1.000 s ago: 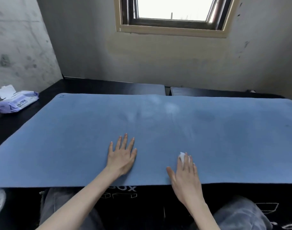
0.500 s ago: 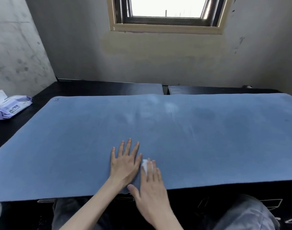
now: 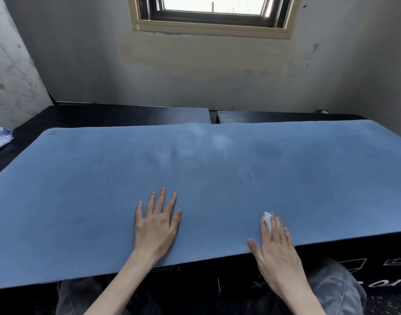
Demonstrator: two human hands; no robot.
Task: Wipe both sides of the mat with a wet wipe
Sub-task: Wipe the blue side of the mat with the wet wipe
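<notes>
1. Since half a second ago, the right hand (image 3: 277,248) has slid the wet wipe (image 3: 269,222) rightward, away from the left hand (image 3: 155,226); the two now sit well apart.
2. At far left, a wipes pack (image 3: 0,138) lies on the dark table (image 3: 99,115).
3. Spread flat, the blue mat (image 3: 217,178) runs its long axis left to right.
4. Left hand rests palm-down, fingers spread.
5. Right hand's straight fingers press the wipe onto the mat's near edge.
</notes>
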